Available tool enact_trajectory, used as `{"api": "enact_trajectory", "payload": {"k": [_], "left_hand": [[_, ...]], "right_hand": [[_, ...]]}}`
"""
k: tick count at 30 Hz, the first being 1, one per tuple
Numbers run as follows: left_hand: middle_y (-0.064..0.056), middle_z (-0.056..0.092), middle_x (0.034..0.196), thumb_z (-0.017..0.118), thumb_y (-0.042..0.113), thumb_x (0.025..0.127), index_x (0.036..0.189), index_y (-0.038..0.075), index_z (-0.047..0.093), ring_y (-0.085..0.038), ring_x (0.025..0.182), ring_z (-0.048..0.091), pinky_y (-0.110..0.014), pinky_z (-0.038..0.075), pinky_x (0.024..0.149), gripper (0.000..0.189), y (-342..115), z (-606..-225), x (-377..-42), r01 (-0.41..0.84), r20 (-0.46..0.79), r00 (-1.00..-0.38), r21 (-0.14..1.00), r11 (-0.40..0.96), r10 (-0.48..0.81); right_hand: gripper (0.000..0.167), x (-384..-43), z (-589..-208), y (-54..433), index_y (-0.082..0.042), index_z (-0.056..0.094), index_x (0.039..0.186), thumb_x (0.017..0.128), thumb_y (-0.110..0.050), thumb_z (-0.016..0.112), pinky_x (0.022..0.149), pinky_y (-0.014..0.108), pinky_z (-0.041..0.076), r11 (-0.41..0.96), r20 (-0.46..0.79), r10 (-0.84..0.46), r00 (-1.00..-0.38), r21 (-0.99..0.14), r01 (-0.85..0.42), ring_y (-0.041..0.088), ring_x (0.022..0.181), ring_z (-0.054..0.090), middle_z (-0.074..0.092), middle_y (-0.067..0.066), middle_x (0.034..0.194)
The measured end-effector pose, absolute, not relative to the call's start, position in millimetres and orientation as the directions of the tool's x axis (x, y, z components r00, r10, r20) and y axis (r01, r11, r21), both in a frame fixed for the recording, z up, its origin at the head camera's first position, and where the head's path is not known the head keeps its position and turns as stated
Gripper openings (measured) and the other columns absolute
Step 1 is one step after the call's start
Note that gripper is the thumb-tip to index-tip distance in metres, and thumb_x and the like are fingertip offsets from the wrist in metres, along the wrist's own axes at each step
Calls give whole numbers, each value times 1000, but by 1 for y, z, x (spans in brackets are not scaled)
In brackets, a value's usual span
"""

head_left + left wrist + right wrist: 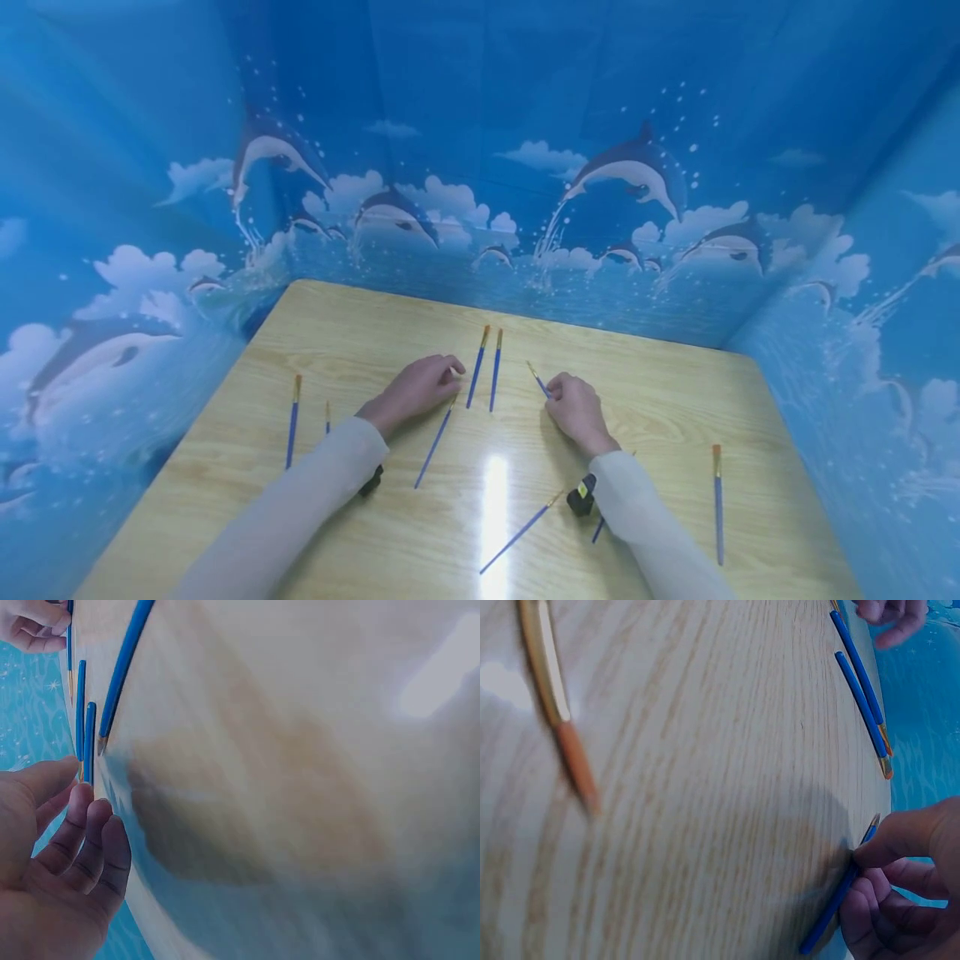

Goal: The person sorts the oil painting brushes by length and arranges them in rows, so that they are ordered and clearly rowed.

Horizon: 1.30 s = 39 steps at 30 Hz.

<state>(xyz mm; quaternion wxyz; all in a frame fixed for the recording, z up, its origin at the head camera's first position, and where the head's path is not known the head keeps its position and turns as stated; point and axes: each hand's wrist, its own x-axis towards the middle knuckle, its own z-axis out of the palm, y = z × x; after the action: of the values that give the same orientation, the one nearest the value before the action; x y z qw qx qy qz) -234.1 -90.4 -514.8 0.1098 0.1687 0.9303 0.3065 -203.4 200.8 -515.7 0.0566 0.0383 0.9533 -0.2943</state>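
Note:
Between the thumb and fingers of my right hand (577, 410) a thin blue paintbrush (831, 906) is pinched, its bristle end pointing up and left in the head view. My left hand (422, 387) is loosely bent with nothing in its fingers, beside two blue paintbrushes, a left one (477, 369) and a right one (496, 372), lying nearly side by side with bristles toward the far edge. Another thin paintbrush (435, 442) lies slanted, its tip just below the left fingertips. The left wrist view shows the left thumb and fingers apart.
The wooden table (660, 400) also carries a broad paintbrush (292, 425) and a small one (327, 417) at left. A slanted paintbrush (521, 532) lies in front, one (598, 531) partly under the right sleeve, another (718, 508) far right. A dolphin-printed curtain (480, 167) surrounds the table.

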Motion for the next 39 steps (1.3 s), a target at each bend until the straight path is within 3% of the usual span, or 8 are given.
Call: {"api": "enact_trajectory", "payload": {"k": [6, 17, 27, 35, 39], "left_hand": [[1, 73, 105, 68, 19, 106, 133, 12, 71, -13, 96, 67, -41, 60, 98, 28, -102, -517, -214, 244, -120, -905, 639, 730, 408], [6, 62, 83, 78, 27, 101, 136, 15, 67, -12, 72, 57, -31, 51, 73, 39, -105, -513, -183, 221, -199, -889, 602, 767, 412], [6, 61, 87, 78, 19, 100, 137, 16, 66, -11, 75, 56, -29, 50, 71, 39, -105, -513, -177, 218, -206, -892, 583, 783, 401], [6, 61, 89, 78, 18, 100, 136, 16, 67, -11, 76, 56, -28, 50, 71, 38, -107, -512, -178, 205, -220, -889, 593, 779, 402], [5, 61, 89, 78, 18, 100, 135, 16, 67, -11, 76, 56, -28, 50, 71, 37, -107, -512, -178, 202, -220, -889, 598, 775, 402]], "right_hand": [[29, -203, -512, 201, 4, 72, 122, 93, 0, 68, 87, 45, 65, 829, -132, 29, -991, -551, 98, 31, 99, 75, 77, 19, 111], [26, -203, -510, 202, 5, 73, 118, 93, 2, 69, 88, 46, 65, 858, -106, -11, -994, -512, 45, 30, 97, 74, 77, 18, 108], [23, -202, -512, 206, 2, 75, 119, 98, 3, 66, 87, 43, 63, 891, -75, -60, -995, -454, -20, 26, 96, 71, 75, 15, 107], [28, -199, -511, 206, 3, 73, 122, 108, 2, 50, 99, 50, 61, 931, -35, -148, -988, -343, -127, 36, 109, 70, 72, 19, 113], [25, -200, -514, 208, 1, 74, 123, 108, 1, 54, 100, 50, 61, 926, -15, -154, -988, -350, -139, 35, 110, 69, 70, 17, 114]]}}
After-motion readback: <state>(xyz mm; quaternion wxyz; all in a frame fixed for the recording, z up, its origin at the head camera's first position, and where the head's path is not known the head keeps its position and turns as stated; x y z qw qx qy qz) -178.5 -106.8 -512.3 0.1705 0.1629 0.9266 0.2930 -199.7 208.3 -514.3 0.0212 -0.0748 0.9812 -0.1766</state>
